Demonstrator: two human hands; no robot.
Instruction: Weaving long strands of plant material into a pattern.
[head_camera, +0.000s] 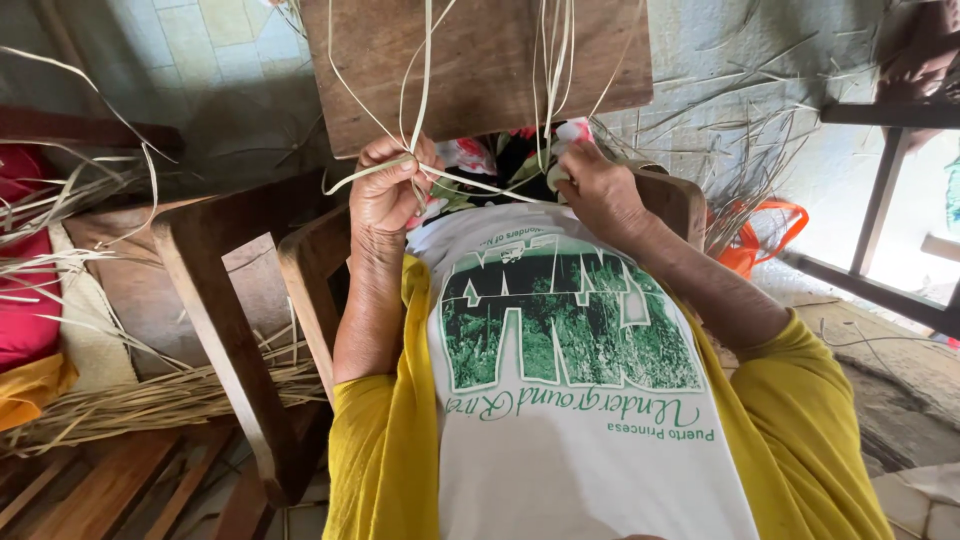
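Pale dried leaf strips (425, 90) run up from both hands, in front of a wooden board (480, 60) near the person's lap. Left hand (392, 185) has its grip closed around several strips; right hand (600, 195) pinches strips w/ fingers curled. White printed shirt (560, 400) below; more loose strips piled (150, 400) at left by a wooden chair (215, 290).

This looks like a simple home workshop for weaving by hand. Dry pale leaf strips (150, 400) lie in a bundle on the floor at the left, and more loose strips (750, 170) are spread on the concrete floor (720, 60) at the far right. A worn wooden chair (230, 300) and a wooden board (480, 60) stand close, near woven mats (85, 320) at the left.
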